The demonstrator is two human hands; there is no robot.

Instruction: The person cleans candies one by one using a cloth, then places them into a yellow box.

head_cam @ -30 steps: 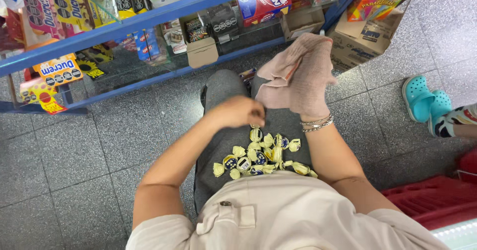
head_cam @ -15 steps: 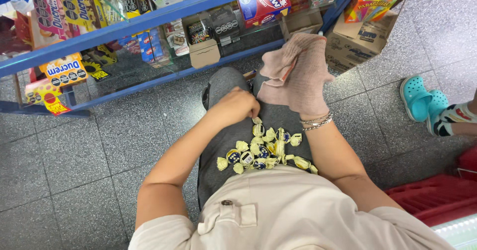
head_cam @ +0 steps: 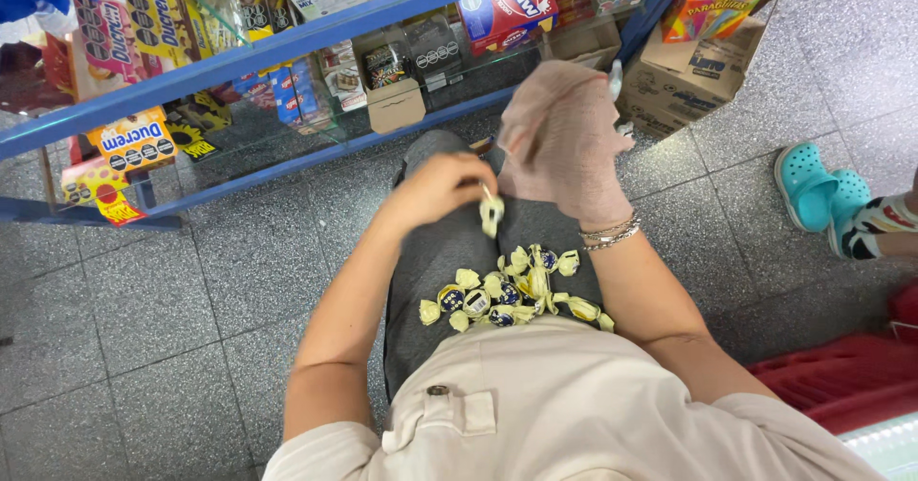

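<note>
Grey speckled floor tiles (head_cam: 172,328) of a shop aisle, seen from above over a seated person's lap. Nearest the camera, a cream cotton shirt with a buttoned chest pocket (head_cam: 535,414) fills the lower edge. Just beyond it, a heap of small sweets in pale yellow twisted wrappers with dark blue round centres (head_cam: 512,295) lies on the grey trouser-covered lap (head_cam: 430,261), spread across both thighs. Above the heap, the left hand (head_cam: 440,186) is closed in a pinch on one pale yellow wrapped sweet (head_cam: 491,213), which hangs from the fingertips clear of the pile. Beside it, the right hand (head_cam: 564,170) is hidden inside a dusty-pink cloth (head_cam: 559,137) that it grips and holds up; thin silver bracelets (head_cam: 610,232) circle that wrist. To the right, another person's turquoise clog sandals (head_cam: 818,186) stand on the tiles, near a red plastic crate (head_cam: 841,381). Farthest away, a blue metal shelf frame with glass panels (head_cam: 287,46) carries colourful snack packets and small cardboard boxes (head_cam: 397,108); a brown cardboard carton (head_cam: 679,84) stands at its right end.
</note>
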